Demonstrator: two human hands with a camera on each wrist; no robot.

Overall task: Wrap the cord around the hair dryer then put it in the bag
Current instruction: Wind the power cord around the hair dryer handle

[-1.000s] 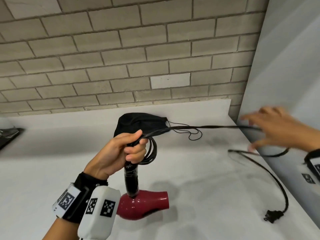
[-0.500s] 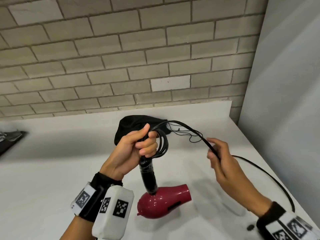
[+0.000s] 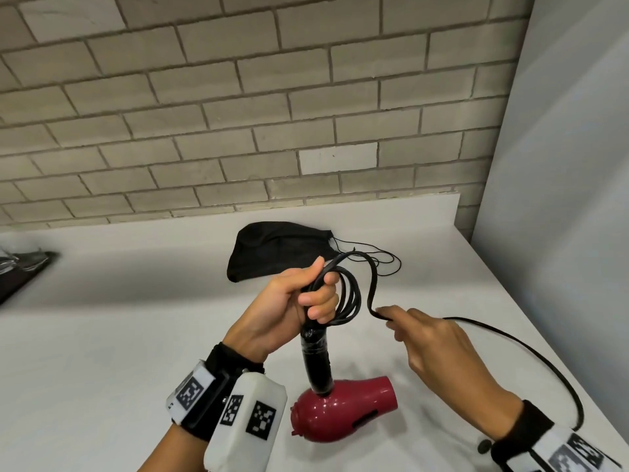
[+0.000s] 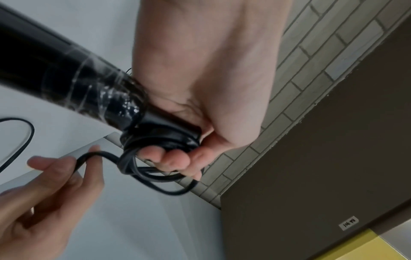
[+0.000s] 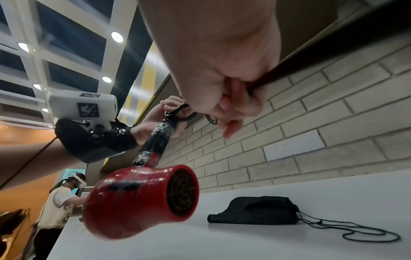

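A red hair dryer (image 3: pixel 340 413) (image 5: pixel 138 198) hangs body-down above the white counter by its black handle (image 3: pixel 316 362) (image 4: pixel 55 70). My left hand (image 3: pixel 292 311) (image 4: pixel 200 88) grips the handle's upper end, and several loops of the black cord (image 3: pixel 350 298) (image 4: pixel 142 163) pass round its fingers. Just right of it, my right hand (image 3: pixel 439 345) (image 5: pixel 222 84) pinches the cord at a bend (image 3: pixel 374 310), the loose rest trailing right along the counter (image 3: pixel 531 345). The black drawstring bag (image 3: pixel 275 250) (image 5: pixel 260 212) lies flat behind the hands.
A grey brick wall (image 3: pixel 238 114) backs the white counter (image 3: pixel 102 335). A pale panel (image 3: pixel 561 199) closes the right side. A dark object (image 3: pixel 20 270) sits at the counter's far left edge. In the right wrist view another person (image 5: pixel 60 198) stands far off to the left.
My right hand has swung in from the far right, taken the cord and brought it down beside my left hand. More loops hang at the handle. The dryer shifted right.
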